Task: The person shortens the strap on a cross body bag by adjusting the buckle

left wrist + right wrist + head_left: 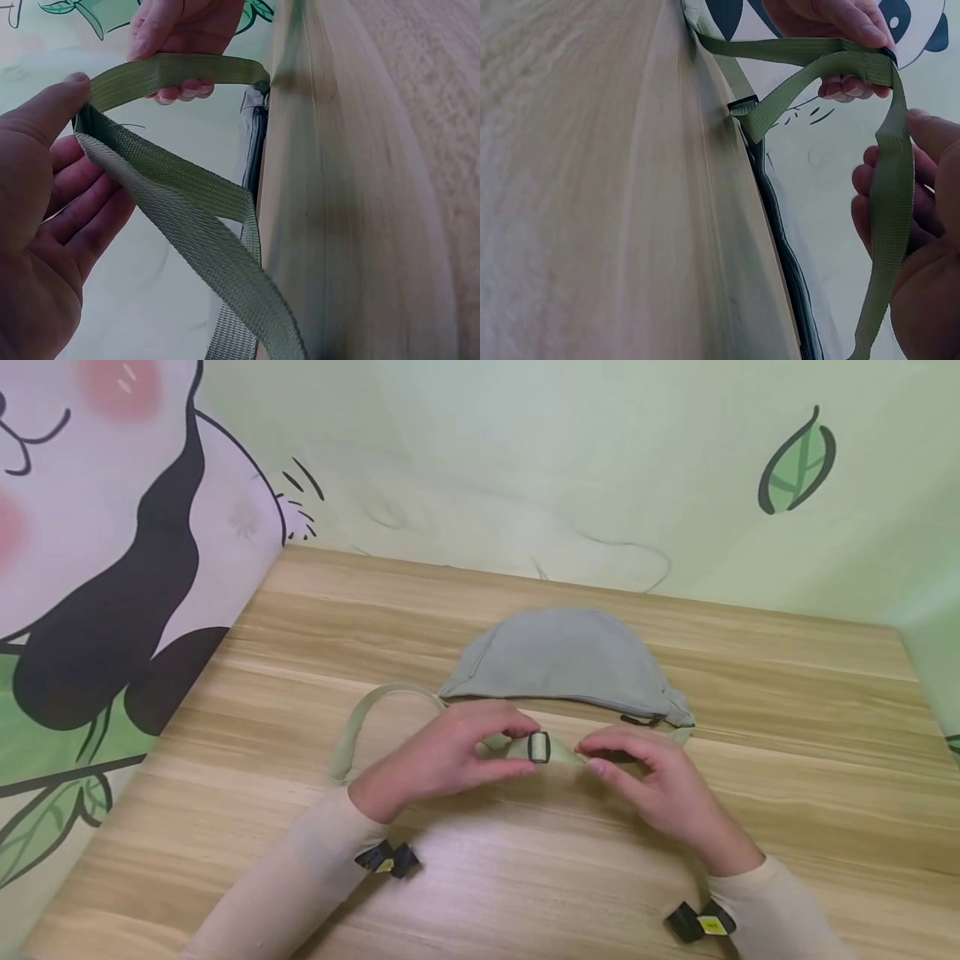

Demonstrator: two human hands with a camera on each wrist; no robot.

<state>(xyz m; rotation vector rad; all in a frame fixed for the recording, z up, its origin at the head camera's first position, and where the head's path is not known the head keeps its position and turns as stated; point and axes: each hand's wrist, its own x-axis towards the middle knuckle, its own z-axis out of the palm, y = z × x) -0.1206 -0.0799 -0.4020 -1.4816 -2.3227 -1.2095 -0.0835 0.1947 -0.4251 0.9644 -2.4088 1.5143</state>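
A grey waist bag (562, 652) lies on the table, its zipped edge toward me. Its green webbing strap (892, 202) is lifted in front of it. My left hand (442, 747) pinches the strap at a black slider buckle (538, 747) between thumb and fingers. To its right, my right hand (663, 785) holds the strap a short way from the slider, thumb against fingers. In the left wrist view, doubled webbing (180, 217) hangs from the left hand down to the table. A second black buckle (742, 105) shows on the strap in the right wrist view.
The wood-grain table (300, 860) meets a painted wall (480, 468) at the back and left. A loop of the strap (356, 718) curves out left of the bag. Small black devices (386, 858) sit on both wrists.
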